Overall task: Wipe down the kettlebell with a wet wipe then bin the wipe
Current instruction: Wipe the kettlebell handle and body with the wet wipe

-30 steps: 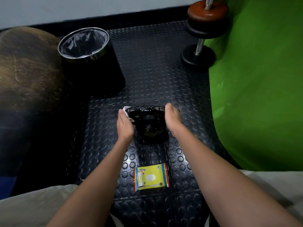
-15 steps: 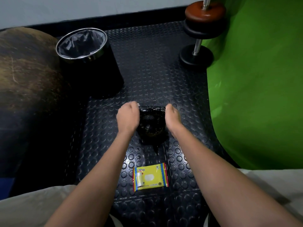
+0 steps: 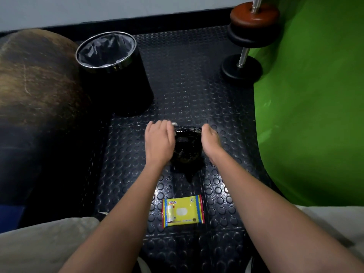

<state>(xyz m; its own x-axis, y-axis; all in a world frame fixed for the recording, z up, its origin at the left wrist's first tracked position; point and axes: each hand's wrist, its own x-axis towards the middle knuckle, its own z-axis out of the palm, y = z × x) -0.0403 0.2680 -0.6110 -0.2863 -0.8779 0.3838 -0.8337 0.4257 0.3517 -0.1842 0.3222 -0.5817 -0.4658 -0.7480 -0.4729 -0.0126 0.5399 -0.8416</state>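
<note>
1. Kettlebell (image 3: 187, 146), on the rubber floor (image 3: 187, 85) between both hands.
2. Left hand (image 3: 159, 142), its fingers pressing the wet wipe (image 3: 174, 124), has moved from the side up over the handle; wiping continues.
3. Right hand (image 3: 209, 141) steadies the opposite side; finger state cannot be told.
4. Bin (image 3: 114, 75), far left, awaits the wipe.

Glossy black kettlebell (image 3: 187, 148); studded rubber floor (image 3: 187, 85); chrome-rimmed bin (image 3: 110, 62)
</note>
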